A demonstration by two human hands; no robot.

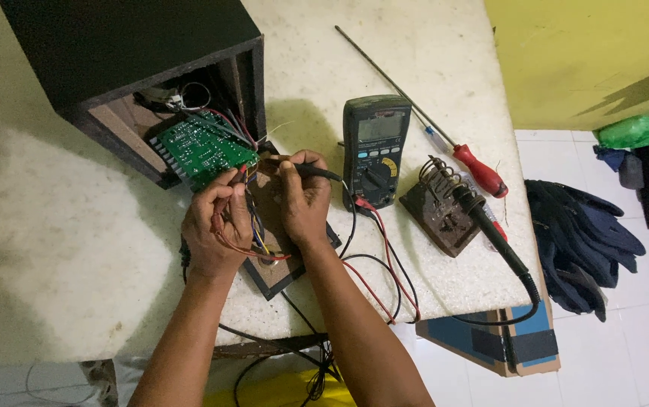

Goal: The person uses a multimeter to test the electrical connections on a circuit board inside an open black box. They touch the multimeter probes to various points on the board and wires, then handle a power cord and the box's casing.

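The left hand (215, 222) pinched a red probe against the green circuit board (202, 148), which jutted from the open black speaker box (124, 45). The right hand (303, 197) gripped a black probe (311, 170) beside it. The multimeter (373, 149) lay just right; the soldering iron (490, 230) neared the worktop (60, 249) edge.

green circuit board (202, 148), red-handled screwdriver (480, 170), black speaker box (136, 45)

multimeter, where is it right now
In the head view the multimeter lies on the table just right of the right hand, with the soldering iron stand to its right.
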